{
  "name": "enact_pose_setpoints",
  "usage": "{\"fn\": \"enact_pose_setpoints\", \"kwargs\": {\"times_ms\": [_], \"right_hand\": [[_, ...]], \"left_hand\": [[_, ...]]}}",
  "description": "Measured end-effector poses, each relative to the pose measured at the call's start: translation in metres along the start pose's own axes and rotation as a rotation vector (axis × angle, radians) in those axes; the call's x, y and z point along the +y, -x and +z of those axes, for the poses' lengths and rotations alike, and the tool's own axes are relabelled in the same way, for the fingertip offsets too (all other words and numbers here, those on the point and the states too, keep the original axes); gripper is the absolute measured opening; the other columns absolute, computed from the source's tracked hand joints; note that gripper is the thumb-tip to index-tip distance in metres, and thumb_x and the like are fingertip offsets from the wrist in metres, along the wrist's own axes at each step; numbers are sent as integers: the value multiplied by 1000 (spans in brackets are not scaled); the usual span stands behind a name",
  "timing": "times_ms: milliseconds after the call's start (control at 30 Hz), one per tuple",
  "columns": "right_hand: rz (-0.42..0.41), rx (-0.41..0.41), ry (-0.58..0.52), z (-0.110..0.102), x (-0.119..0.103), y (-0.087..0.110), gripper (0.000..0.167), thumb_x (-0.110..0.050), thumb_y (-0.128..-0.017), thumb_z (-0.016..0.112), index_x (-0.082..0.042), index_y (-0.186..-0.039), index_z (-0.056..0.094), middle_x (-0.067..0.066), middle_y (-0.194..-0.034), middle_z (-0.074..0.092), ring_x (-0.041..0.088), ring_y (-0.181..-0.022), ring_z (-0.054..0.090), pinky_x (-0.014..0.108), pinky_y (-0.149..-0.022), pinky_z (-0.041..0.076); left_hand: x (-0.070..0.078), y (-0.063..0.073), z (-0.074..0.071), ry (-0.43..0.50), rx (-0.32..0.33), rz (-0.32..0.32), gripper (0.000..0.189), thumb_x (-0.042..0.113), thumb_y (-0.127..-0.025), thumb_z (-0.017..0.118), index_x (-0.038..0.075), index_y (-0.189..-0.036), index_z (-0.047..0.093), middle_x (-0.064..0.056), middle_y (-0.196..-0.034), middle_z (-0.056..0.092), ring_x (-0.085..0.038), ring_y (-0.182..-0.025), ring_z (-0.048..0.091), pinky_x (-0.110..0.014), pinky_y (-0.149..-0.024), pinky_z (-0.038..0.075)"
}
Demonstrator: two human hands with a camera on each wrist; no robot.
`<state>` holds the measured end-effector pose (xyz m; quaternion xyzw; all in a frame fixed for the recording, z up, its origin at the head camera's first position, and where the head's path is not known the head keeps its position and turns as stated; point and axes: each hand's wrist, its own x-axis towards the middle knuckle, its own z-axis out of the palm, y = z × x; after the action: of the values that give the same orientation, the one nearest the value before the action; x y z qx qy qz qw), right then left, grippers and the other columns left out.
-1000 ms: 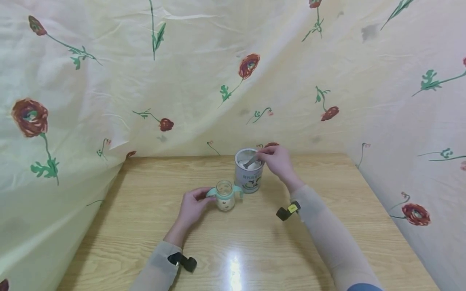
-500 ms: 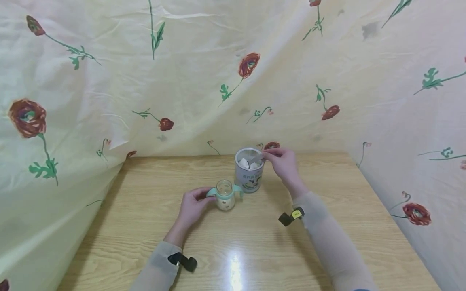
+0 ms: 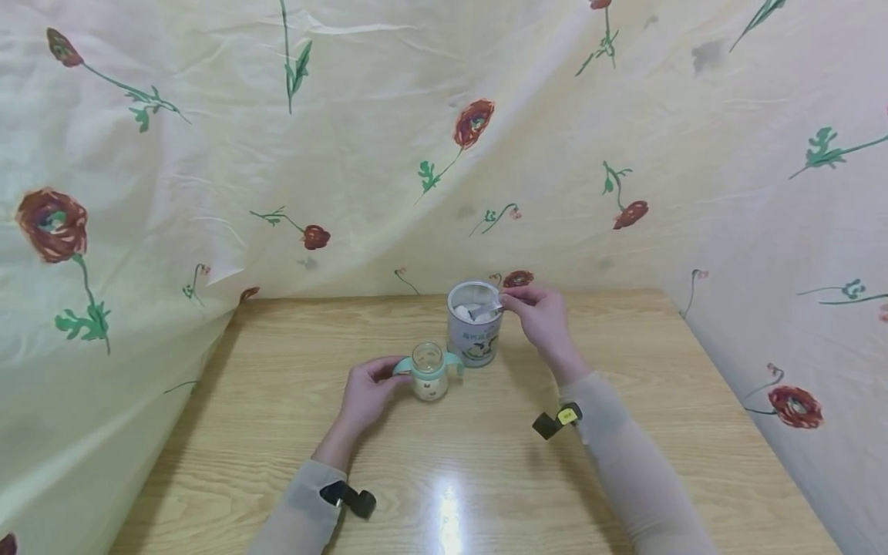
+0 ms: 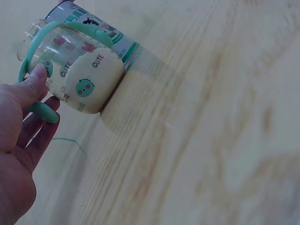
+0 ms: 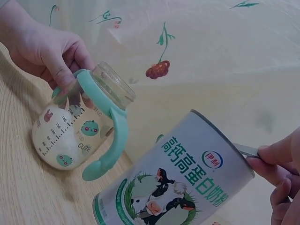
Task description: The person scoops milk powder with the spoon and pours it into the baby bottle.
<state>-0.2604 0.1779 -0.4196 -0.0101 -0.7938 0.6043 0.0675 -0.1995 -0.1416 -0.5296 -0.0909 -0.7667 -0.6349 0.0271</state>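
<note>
A clear baby bottle with a mint-green two-handled collar stands upright and uncapped on the table. White milk powder fills its lower part. My left hand grips the bottle's left handle, thumb on the near side in the left wrist view. Just behind and to the right stands an open milk powder can with a cow picture and green print. My right hand pinches the handle of a grey scoop over the can's right rim. The scoop's head is down in the white powder, partly hidden by the can wall.
The wooden table runs back to a hanging flower-print cloth, close behind the can. The cloth also lines the left and right sides. Light glares on the table's near middle.
My right hand has shifted slightly right, and the scoop has tilted flatter within the can, disturbing the powder into lumps. My left hand and the baby bottle have stayed put.
</note>
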Motion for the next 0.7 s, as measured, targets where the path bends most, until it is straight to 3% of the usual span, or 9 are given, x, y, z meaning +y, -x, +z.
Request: {"fn": "enact_pose_setpoints", "kwargs": {"times_ms": [100,300,433,533,700], "right_hand": [[9,4,-12,0,1,0,25,-13,-102,75,6,-118,76,17,-110,79,18,-98,72,39,-101,49],[72,67,-58,0,3,2,30,-16,-103,74,5,-124,74,20,-116,78,28,-113,71,48,-113,47],[102,134,-121,-2,10,3,32,-19,-103,73,5,-125,74,11,-109,80,26,-120,65,48,-116,40],[144,158,-174,-4,15,4,33,-20,-103,73,4,-125,74,-1,-98,81,19,-113,60,39,-106,41],[255,146,-282,-6,20,3,33,-24,-102,75,-3,-127,74,-14,-91,79,10,-86,48,21,-71,37]], "left_hand": [[0,0,0,-1,5,7,28,11,-92,86,10,-119,81,-5,-115,79,-21,-108,71,-26,-91,59],[0,0,0,-13,9,29,28,11,-90,88,10,-117,82,-4,-113,80,-21,-105,72,-26,-90,60],[0,0,0,-12,3,32,28,12,-90,88,10,-117,82,-4,-112,80,-22,-105,72,-27,-90,60],[1,-1,0,-8,2,33,28,12,-90,87,9,-117,81,-4,-112,80,-22,-105,73,-27,-90,60],[0,-1,0,-10,6,40,28,11,-90,87,9,-117,81,-5,-112,80,-22,-104,73,-28,-90,61]]}}
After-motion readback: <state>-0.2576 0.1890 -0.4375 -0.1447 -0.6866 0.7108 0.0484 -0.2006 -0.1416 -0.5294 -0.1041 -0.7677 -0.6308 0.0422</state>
